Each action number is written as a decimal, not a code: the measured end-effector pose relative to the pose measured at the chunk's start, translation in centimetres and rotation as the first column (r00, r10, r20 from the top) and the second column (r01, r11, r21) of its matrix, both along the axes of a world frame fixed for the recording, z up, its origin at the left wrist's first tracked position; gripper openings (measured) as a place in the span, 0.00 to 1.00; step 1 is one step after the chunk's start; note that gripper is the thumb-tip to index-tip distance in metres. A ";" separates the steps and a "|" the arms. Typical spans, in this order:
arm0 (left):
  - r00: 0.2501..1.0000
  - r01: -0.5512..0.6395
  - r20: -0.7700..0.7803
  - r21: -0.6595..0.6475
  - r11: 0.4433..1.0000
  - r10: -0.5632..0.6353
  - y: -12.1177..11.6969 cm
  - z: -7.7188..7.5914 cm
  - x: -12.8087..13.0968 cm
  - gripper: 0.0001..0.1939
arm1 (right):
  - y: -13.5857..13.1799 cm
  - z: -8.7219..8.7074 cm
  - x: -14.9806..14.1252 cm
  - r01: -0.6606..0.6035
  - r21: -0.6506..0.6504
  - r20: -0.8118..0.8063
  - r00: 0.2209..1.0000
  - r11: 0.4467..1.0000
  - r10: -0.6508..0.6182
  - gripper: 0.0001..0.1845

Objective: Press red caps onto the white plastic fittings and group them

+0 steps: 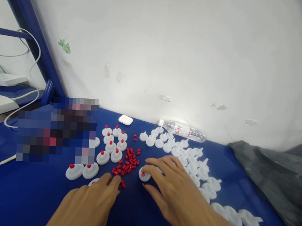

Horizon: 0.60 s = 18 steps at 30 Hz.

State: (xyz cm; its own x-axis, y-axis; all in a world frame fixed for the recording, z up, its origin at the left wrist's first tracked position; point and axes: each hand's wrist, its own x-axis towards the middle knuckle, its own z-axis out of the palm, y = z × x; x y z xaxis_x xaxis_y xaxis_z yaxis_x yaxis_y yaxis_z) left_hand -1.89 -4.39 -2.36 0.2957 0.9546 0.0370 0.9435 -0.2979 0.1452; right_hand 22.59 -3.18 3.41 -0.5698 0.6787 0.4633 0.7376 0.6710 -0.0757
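My right hand (172, 185) is over a white round plastic piece (140, 176) with a small red cap (143, 174) on top. The index finger rests by the red cap and the thumb is at the near edge of the piece. My left hand (90, 201) is curled beside the loose red caps (123, 185); its fingertips point down and whatever they pinch is hidden. Partly under that hand is another white piece (93, 182). Several capped white pieces (110, 147) stand at the left, with a pile of loose red caps (129, 166) between the groups.
On the right lie several white spouted pieces (192, 160) without red caps. A clear bottle (182, 129) rests against the wall, and a small white case (125, 119) sits at the back. Dark plastic sheeting (271, 180) covers the right edge. A blurred patch hides the left back.
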 end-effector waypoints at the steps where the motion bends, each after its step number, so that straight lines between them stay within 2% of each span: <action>1: 0.999 0.009 -0.031 -0.008 1.000 -0.009 0.1 0.2 0.1 0.29 | 0.1 0.3 0.2 0.021 0.015 -0.009 1.000 1.000 -0.021 0.12; 4: 0.994 0.030 -0.100 -0.016 0.999 -0.032 0.4 0.6 0.2 0.28 | 0.8 1.2 1.1 0.116 0.044 -0.011 0.993 0.992 -0.116 0.09; 9: 0.993 0.033 -0.116 -0.035 0.999 -0.037 0.4 1.0 0.2 0.30 | 2.7 1.5 3.6 0.297 0.060 0.096 0.949 0.953 -0.301 0.19; 12: 0.999 0.036 -0.026 0.138 0.990 -0.033 0.2 1.4 -0.1 0.29 | 3.4 0.7 4.6 0.331 0.052 0.157 0.929 0.942 -0.335 0.23; 15: 0.994 0.083 0.041 0.339 0.937 -0.103 0.3 2.2 -0.7 0.24 | 3.7 -0.2 5.0 0.322 0.046 0.182 0.928 0.946 -0.325 0.23; 18: 0.983 0.111 0.080 0.448 0.887 -0.163 0.5 3.2 -1.1 0.22 | 3.9 -0.2 5.0 0.295 0.050 0.157 0.941 0.954 -0.300 0.21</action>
